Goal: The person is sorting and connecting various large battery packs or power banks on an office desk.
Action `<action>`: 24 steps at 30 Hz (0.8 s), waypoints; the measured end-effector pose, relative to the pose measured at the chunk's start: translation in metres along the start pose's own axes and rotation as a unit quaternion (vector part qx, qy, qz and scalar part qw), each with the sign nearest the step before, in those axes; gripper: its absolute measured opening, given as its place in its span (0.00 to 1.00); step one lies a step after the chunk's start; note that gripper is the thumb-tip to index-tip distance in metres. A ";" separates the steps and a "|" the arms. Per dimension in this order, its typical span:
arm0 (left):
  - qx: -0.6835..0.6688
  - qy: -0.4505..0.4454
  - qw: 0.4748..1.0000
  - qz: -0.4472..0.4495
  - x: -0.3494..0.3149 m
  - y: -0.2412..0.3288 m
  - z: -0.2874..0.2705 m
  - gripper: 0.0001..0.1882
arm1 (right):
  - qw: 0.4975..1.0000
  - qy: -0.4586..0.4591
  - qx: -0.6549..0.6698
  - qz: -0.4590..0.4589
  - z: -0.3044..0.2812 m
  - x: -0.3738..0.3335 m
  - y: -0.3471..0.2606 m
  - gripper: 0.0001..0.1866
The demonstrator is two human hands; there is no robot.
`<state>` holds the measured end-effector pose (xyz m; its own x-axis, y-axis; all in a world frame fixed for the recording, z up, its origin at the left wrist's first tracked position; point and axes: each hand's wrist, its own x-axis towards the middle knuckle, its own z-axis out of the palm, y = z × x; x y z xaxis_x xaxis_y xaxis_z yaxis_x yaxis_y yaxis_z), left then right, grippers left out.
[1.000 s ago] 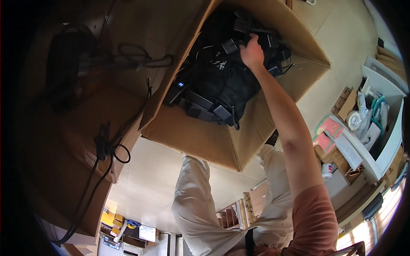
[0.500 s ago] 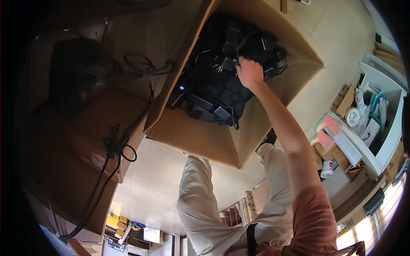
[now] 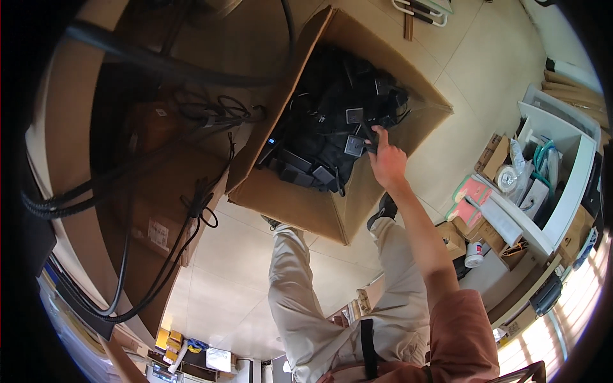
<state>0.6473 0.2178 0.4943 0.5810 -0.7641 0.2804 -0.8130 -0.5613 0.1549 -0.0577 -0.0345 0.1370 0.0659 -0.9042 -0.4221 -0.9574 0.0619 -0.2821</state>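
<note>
My right hand (image 3: pixel 388 159) reaches over the open cardboard box (image 3: pixel 300 209) between my legs. Its fingers are closed on a black strap-like piece (image 3: pixel 368 131), kind unclear, inside the near right part of the box. Beside the fingertips is a dark square block (image 3: pixel 354 145) with a grey edge; whether it is joined to that piece, I cannot tell. A tangle of black devices, blocks and cables (image 3: pixel 319 108) fills the box. At its left wall a black device (image 3: pixel 265 152) shows a small lit blue spot. My left hand is out of sight.
Black cables (image 3: pixel 172 255) hang in loops on the left, over more cardboard boxes (image 3: pixel 159 223). At right stands a white drawer unit (image 3: pixel 555 223) with tape and plastic bags, near a pink and green cloth (image 3: pixel 469 198) and a white tub (image 3: pixel 474 255). Tiled floor (image 3: pixel 217 274) surrounds the box.
My right hand has drawn back toward me from deeper in the box, with the black piece in its fingers. The whole view has shifted, showing more cables at the left.
</note>
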 end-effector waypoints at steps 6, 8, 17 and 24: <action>-0.013 -0.004 1.000 0.010 0.001 -0.003 0.006 0.20 | 0.956 -0.102 -0.202 -0.186 0.047 0.033 0.016 0.32; -0.013 -0.006 1.000 0.015 0.004 -0.004 0.002 0.20 | 0.914 -0.200 -0.255 -0.242 0.068 0.039 0.009 0.31; -0.017 -0.017 0.999 0.038 0.013 -0.003 -0.004 0.19 | 0.900 -0.412 -0.127 -0.056 0.156 0.101 -0.053 0.28; -0.016 -0.024 0.998 0.050 0.018 -0.006 -0.020 0.19 | 0.928 -0.373 0.011 -0.010 0.216 0.096 -0.030 0.39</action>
<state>0.6624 0.2138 0.5171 0.4978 -0.8305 0.2499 -0.8672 -0.4721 0.1581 0.0383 -0.0325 -0.0809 0.2675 -0.3614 -0.8932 -0.9485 0.0644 -0.3101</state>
